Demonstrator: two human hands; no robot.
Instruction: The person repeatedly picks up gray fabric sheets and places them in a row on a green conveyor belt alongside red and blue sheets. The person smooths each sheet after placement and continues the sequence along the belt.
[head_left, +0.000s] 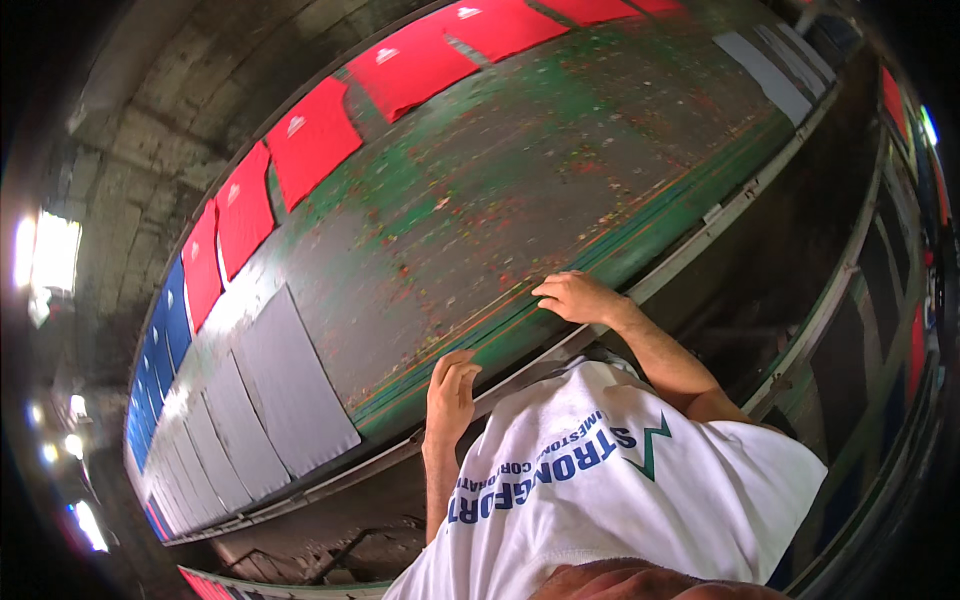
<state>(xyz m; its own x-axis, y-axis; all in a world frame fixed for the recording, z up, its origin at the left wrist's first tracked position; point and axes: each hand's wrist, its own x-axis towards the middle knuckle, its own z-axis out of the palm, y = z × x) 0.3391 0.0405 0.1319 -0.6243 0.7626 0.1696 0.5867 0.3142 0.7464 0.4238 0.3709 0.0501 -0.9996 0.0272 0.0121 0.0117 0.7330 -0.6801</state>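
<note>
My left hand (451, 388) hovers by the near rail of a long printing table (480, 225), fingers loosely curled and apart, with nothing seen in it. Farther right, my right hand (579, 296) is over the table's green edge strip, also without any object, its fingers partly spread. Whether it touches the surface I cannot tell. Closest to my left hand on the table lies a flat light grey fabric panel (300, 382). The table's dark top is spotted with green, red and yellow paint.
Several red fabric panels (313, 142) with small white prints line the far edge. Blue panels (161, 337) lie at the far left, grey pieces (763, 75) at upper right. A metal rail (720, 217) borders the table. Another long table (840, 360) with dark panels stands to the right.
</note>
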